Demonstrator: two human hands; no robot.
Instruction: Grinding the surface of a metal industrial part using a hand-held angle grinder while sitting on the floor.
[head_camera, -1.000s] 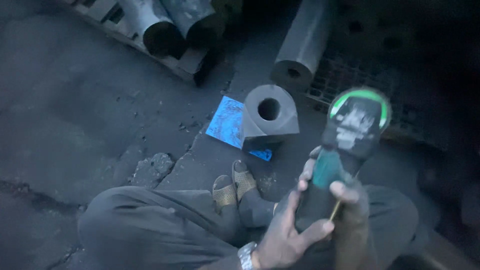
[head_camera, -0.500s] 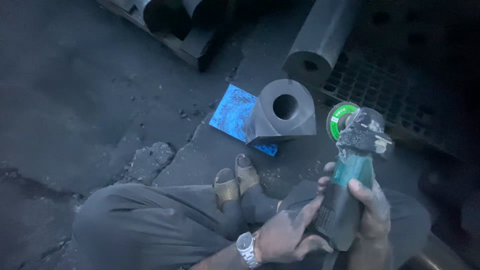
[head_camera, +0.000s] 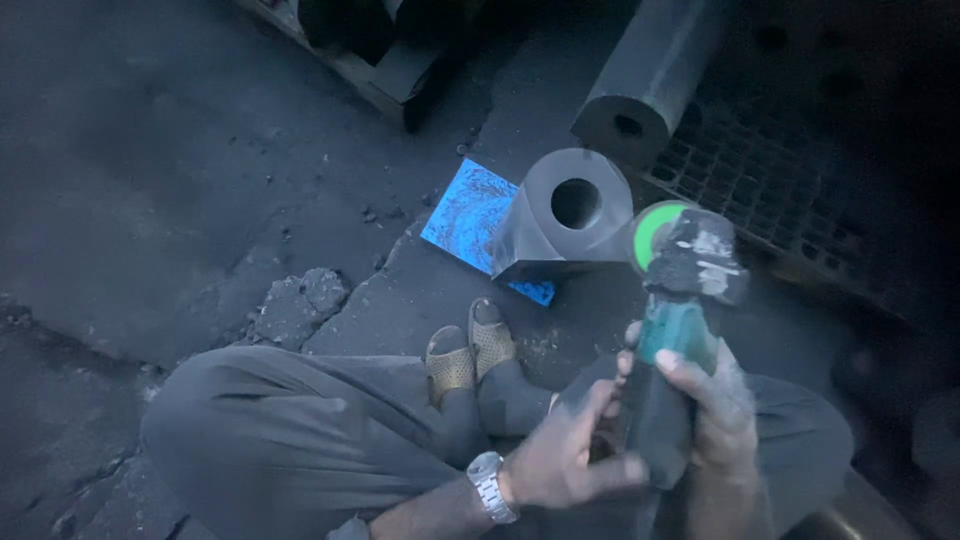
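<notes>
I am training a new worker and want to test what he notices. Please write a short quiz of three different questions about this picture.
1. True or false: both hands grip the angle grinder.
2. What lies under the grey metal block? A) blue sheet B) red cloth C) wooden board
3. Which wrist wears the watch?

Key:
1. True: left hand low on the body, right hand higher.
2. A, the blue sheet.
3. The left.

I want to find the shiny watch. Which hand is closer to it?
Left. The wristwatch sits on the wrist just behind the left hand; the right hand grips the angle grinder farther away.
</notes>
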